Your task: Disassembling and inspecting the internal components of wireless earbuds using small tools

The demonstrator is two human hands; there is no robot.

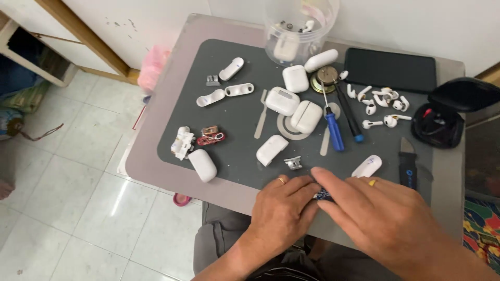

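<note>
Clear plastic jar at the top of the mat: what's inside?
The clear jar holds a white earbud case and a few small white and dark parts higher up. The blurry wall hides what they are.

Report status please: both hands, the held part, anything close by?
Left hand and right hand together, fingers pinching small dark part. White case piece beside right hand. Metal bracket just ahead.

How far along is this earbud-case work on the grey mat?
Several cases already lie apart: split white shells and a bare circuit board sit on the mat's left. In hand, the left hand and right hand pinch a small dark part at the mat's near edge. Closed white cases and loose earbuds look untouched, with screwdrivers lying ready.
</note>
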